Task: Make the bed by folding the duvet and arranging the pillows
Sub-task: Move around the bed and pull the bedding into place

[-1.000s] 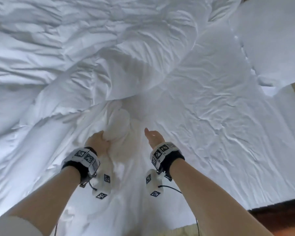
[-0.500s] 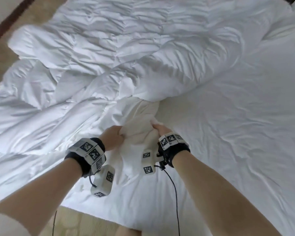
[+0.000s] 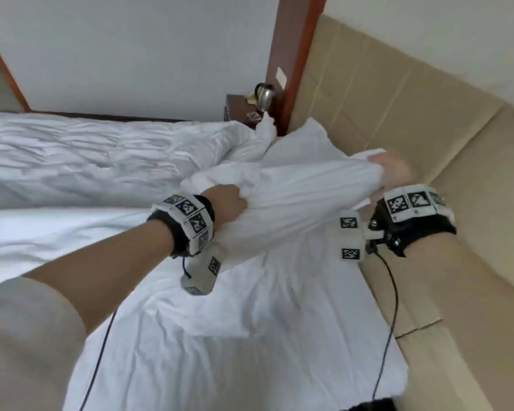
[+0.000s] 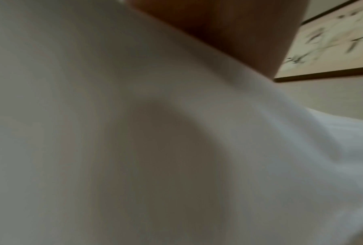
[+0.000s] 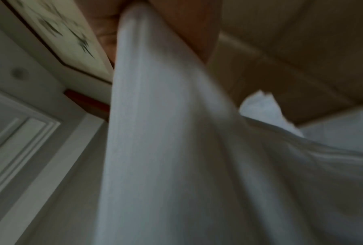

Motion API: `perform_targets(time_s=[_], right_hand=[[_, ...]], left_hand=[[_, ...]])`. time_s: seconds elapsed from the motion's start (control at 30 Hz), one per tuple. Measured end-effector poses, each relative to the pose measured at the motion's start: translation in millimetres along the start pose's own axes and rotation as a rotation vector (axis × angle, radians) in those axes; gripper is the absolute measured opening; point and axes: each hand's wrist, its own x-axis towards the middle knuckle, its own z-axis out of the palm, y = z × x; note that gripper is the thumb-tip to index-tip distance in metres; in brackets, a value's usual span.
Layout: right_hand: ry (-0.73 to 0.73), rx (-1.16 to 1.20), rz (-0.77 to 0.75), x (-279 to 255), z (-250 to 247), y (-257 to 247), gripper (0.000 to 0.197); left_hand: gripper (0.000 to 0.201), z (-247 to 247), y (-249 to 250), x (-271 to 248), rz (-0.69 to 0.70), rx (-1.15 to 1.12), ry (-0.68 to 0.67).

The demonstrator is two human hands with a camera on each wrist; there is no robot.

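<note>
The white duvet [image 3: 306, 200] is stretched taut between my two hands above the bed. My left hand [image 3: 230, 200] grips a bunch of it at the centre of the head view. My right hand [image 3: 393, 172] grips its edge up near the beige headboard [image 3: 398, 108]. The rest of the duvet [image 3: 86, 155] lies crumpled across the far left of the bed. A white pillow [image 3: 303, 140] lies behind the stretched cloth against the headboard. In the wrist views the duvet [image 4: 134, 132] fills the left one and hangs from my fist as a taut band [image 5: 155, 116] in the right one.
The white sheet [image 3: 220, 336] covers the mattress below my arms. A dark wooden nightstand [image 3: 238, 109] with a metal kettle [image 3: 264, 96] stands beyond the bed corner, beside a brown wooden post [image 3: 294, 60]. A framed picture [image 5: 56, 29] hangs on the wall.
My right hand went from open to gripping the duvet, then both hands pulled apart and lifted it toward the headboard. My head turned from the crumpled duvet toward the headboard.
</note>
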Motion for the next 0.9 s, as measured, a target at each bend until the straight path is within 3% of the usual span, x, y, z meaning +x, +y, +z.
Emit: perform_targets(time_s=[0.07,0.17,0.2,0.23,0.3,0.33,0.43,0.5,0.53,0.6,0.67,0.73,0.83,0.9], right_hand=[[0.178,-0.092,-0.053,-10.3,-67.5,-3.0,0.014],[0.337,-0.129,0.109,-45.7,-141.9,57.2,0.013],[0.306,-0.193,0.209,-56.9,-154.2,94.0,0.01],[0.186,-0.352,0.321,-73.6,-153.6,130.2,0.012],[-0.233,-0.84,0.553,-101.5,-155.5,210.4,0.022],[-0.337,-0.979,0.683,-111.6,-159.0,250.9,0.03],[-0.392,-0.982,0.83,-119.6,-163.1,323.2,0.031],[-0.27,-0.904,0.876,-102.3,-159.2,341.6,0.019],[-0.151,-0.878,0.851,-91.6,-156.5,346.8,0.026],[0.12,-0.876,0.725,-65.7,-148.2,351.7,0.036],[0.254,-0.907,0.543,-39.3,-139.9,355.4,0.045],[0.251,-1.044,0.333,-9.1,-133.4,359.0,0.053],[0.099,-1.297,0.062,51.4,-110.5,372.1,0.056],[-0.043,-1.411,0.036,87.4,-90.6,383.2,0.061]], left_hand=[[0.041,24.2,57.0,5.0,0.103,-0.016,-0.099],[0.035,80.4,93.8,7.1,0.176,0.192,-0.392],[0.034,105.8,96.2,7.0,0.177,0.295,-0.484],[0.037,127.0,85.6,4.4,0.157,0.377,-0.559],[0.038,170.9,55.8,-2.0,0.109,0.482,-0.701],[0.035,190.5,38.1,-5.2,0.076,0.504,-0.768],[0.026,226.9,-17.5,-7.5,-0.062,0.467,-1.008],[0.028,241.1,-52.0,8.2,-0.179,0.336,-1.037],[0.029,246.9,-65.7,18.4,-0.199,0.256,-0.922],[0.044,259.7,-90.7,43.5,-0.176,0.199,-0.538],[0.071,275.2,-109.6,58.8,-0.19,0.192,-0.337],[0.092,297.4,-127.9,64.6,-0.203,0.186,-0.375],[0.104,342.4,-164.8,63.7,-0.204,0.211,-0.579],[0.102,364.3,-183.7,59.7,-0.194,0.303,-0.651]])
